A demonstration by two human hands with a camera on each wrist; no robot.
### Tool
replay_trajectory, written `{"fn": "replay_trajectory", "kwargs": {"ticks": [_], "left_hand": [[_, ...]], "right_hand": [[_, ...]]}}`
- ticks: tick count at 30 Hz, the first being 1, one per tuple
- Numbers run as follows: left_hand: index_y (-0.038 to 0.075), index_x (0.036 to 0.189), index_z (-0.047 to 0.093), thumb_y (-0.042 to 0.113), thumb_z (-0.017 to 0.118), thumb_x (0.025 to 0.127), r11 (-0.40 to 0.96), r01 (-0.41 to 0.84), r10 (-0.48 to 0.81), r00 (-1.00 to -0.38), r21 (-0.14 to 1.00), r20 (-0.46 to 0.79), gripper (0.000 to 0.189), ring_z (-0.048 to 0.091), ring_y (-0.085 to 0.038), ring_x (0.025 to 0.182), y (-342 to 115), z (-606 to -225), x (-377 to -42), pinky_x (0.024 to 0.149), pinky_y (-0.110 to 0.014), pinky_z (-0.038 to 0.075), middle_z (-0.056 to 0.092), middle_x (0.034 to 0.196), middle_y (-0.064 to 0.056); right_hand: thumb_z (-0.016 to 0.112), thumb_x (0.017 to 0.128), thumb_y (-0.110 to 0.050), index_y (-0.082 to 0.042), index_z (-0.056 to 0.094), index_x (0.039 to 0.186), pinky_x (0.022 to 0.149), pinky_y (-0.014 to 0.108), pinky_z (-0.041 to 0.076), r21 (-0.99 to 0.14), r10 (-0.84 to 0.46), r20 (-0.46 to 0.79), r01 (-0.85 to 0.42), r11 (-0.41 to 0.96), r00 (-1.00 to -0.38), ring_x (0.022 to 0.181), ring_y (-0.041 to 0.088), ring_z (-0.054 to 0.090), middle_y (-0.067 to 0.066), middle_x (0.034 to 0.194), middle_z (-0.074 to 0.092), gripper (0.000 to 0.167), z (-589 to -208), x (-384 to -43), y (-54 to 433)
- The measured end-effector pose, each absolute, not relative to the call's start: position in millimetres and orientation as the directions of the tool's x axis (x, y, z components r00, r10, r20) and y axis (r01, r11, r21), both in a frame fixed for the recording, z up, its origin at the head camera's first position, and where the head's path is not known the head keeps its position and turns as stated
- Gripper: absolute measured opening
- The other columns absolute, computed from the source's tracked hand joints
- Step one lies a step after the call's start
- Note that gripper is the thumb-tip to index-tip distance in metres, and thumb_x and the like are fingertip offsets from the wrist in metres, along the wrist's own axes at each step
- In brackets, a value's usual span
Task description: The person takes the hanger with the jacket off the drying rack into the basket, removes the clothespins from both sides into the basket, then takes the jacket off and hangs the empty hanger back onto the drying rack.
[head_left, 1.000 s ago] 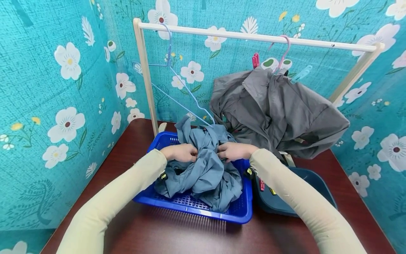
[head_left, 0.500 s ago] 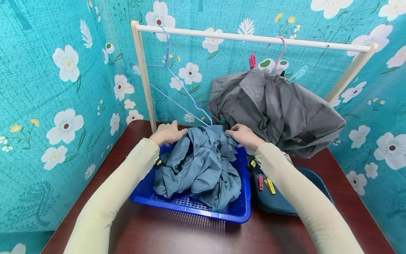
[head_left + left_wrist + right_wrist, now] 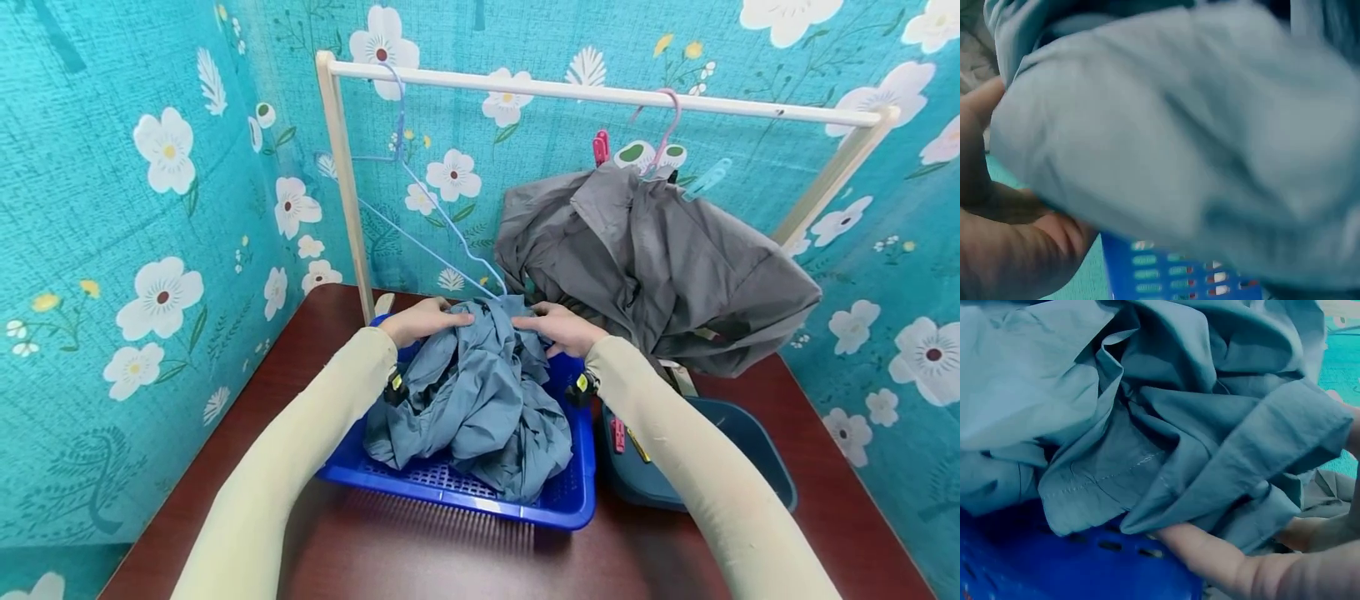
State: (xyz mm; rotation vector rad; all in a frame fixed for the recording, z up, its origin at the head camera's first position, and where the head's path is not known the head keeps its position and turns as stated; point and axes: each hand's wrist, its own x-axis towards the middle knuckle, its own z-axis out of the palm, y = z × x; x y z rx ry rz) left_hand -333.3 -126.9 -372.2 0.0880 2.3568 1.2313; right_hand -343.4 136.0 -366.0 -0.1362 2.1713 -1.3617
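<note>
A crumpled blue-grey garment [image 3: 480, 392], its kind hidden by the folds, lies heaped in the blue perforated basket [image 3: 566, 512]. A light-blue hanger [image 3: 453, 225] reaches down from the rail into its top. My left hand [image 3: 426, 320] touches the left side of this top, thumb stretched over the cloth. In the left wrist view a gap shows between thumb and fingers, and cloth hides the tips. Opposite, my right hand [image 3: 566, 329] touches the cloth from the right. A straight finger [image 3: 1200, 553] lies under a stitched edge; the other fingers are partly hidden.
A wooden rail [image 3: 525, 83] spans the back. On it a pink hanger [image 3: 667, 125] carries a grey garment [image 3: 645, 250] beside a red peg [image 3: 602, 147] and a light-blue peg [image 3: 707, 178]. A dark teal tub [image 3: 750, 450] with pegs stands right of the basket on the brown table [image 3: 420, 558].
A second ago both hands gripped the garment's middle. They then moved apart, up and outward off it. Now they have come inward and touch its top near the hanger.
</note>
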Motion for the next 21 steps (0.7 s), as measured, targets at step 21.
{"fn": "replay_trajectory", "kwargs": {"ticks": [21], "left_hand": [[0.009,0.117,0.064,0.006,0.066,0.088,0.445,0.074,0.166,-0.986,0.892,-0.001,0.03,0.046,-0.025,0.122,-113.7,-365.4,-329.8,0.098,-0.039,0.038,0.052,0.131,-0.01]], "right_hand": [[0.065,0.087,0.001,-0.004,0.032,0.146,0.105,0.044,0.031,-0.873,-0.332,-0.14,-0.042,0.485,-0.933,0.14,0.033,0.019,0.014,0.153,0.021,0.067,-367.4,-343.0,133.0]]}}
